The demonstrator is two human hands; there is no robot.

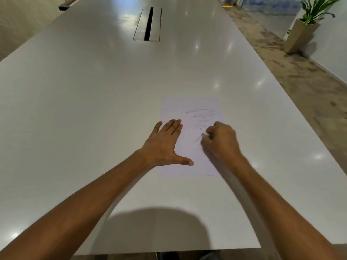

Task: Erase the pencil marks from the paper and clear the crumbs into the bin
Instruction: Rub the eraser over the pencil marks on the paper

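**Paper held flat under one hand, the other curled over its marks**

A long, pale, glossy table (93, 91) fills most of the view; ceiling lights are reflected on it as small bright spots, and a dark rounded shadow is cast on its near edge. A metal cable hatch (147, 24) with a dark slot is set into the far middle of the tabletop. Beyond the right edge, a mottled brown floor (293, 76) is seen, and on it, against the wall, a tall tan planter (300, 37) with a green plant (317, 8) is stood.

A white sheet of paper (189, 106) is laid flat on the table, right of centre and well back from the near edge; faint grey pencil marks (203, 114) are spread over its upper half, and short dark crumbs (194, 116) are scattered among them.

Two bare forearms are reached in from the bottom corners. The left hand (165, 143) is laid palm down on the left edge of the sheet, fingers straight and held together, thumb stretched out to the right across the lower part of the page; nothing is gripped by it. The right hand (221, 141) is rested on the right side of the sheet, blurred, its fingers curled tightly inward toward the thumb; whether anything is pinched in them cannot be told.
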